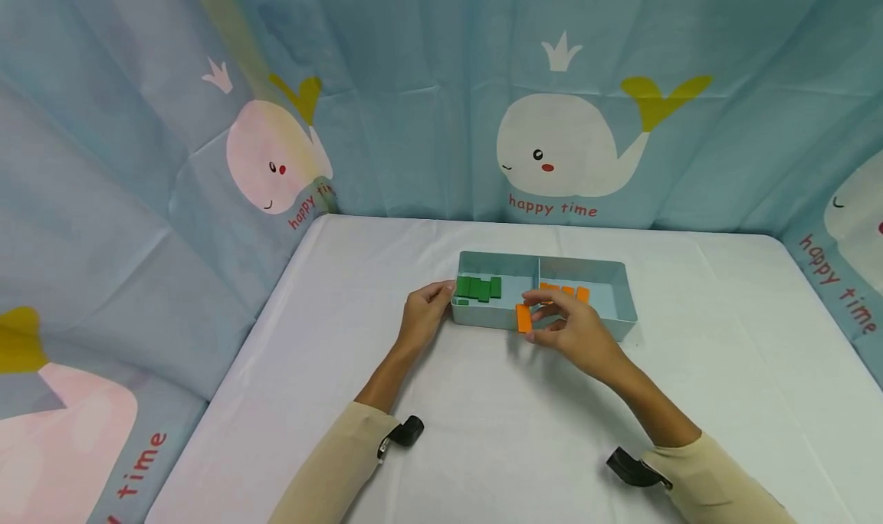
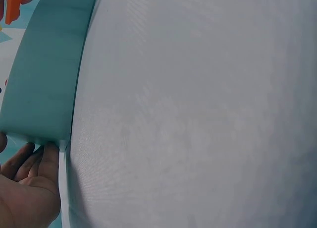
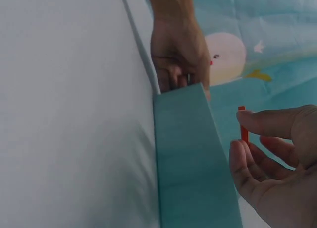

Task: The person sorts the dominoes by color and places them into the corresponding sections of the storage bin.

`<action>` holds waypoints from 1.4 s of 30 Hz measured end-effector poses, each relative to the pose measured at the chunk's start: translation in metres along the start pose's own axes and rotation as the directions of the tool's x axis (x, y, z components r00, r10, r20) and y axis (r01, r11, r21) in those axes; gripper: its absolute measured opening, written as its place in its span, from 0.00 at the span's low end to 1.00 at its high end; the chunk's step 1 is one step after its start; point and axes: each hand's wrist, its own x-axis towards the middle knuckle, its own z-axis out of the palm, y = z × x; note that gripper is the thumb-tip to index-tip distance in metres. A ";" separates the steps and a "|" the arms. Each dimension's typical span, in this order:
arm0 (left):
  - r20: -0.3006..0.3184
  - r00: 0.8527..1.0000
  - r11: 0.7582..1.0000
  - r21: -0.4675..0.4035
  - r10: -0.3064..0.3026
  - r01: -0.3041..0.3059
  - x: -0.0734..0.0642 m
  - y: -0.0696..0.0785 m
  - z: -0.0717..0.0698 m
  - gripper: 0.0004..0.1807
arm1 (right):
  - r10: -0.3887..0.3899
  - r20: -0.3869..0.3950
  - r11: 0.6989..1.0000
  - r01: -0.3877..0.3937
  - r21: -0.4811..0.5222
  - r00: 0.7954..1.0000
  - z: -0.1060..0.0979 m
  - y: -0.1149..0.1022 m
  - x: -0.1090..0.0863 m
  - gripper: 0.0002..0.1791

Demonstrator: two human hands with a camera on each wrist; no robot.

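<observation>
My right hand (image 1: 579, 332) pinches a small flat orange rectangular block (image 1: 523, 319) between thumb and fingertips, above the front wall of a blue-green two-compartment box (image 1: 483, 316). In the right wrist view, that block (image 3: 243, 125) is seen edge-on. The left hand (image 1: 422, 315) holds the box by its left end. Its fingertips (image 2: 48, 153) meet the outer end wall, and the thumb is by the rim. Several green blocks (image 1: 478, 288) lie side by side in the left compartment. Several orange blocks (image 1: 567, 289) are in the right compartment, partly hidden by the right hand.
A white cloth covers the table (image 1: 469, 432) around the box. Behind it and to the left hangs a blue curtain (image 1: 414, 126) printed with whales. Black wrist devices (image 1: 633, 469) are strapped at both sleeves.
</observation>
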 end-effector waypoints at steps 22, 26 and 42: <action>0.000 1.000 1.000 -0.005 0.012 -0.012 0.001 0.002 0.001 0.23 | 0.086 -0.056 0.993 -0.090 -0.073 0.995 -0.047 0.004 0.011 0.31; 0.002 1.000 1.000 -0.012 0.008 -0.008 0.000 0.000 0.001 0.23 | 0.081 -0.063 0.991 -0.087 -0.100 0.995 -0.050 0.007 0.015 0.30; 0.012 1.000 1.000 -0.011 0.019 -0.019 -0.001 -0.001 0.000 0.23 | 0.170 -0.028 0.959 -0.172 -0.223 0.985 -0.054 0.023 0.037 0.31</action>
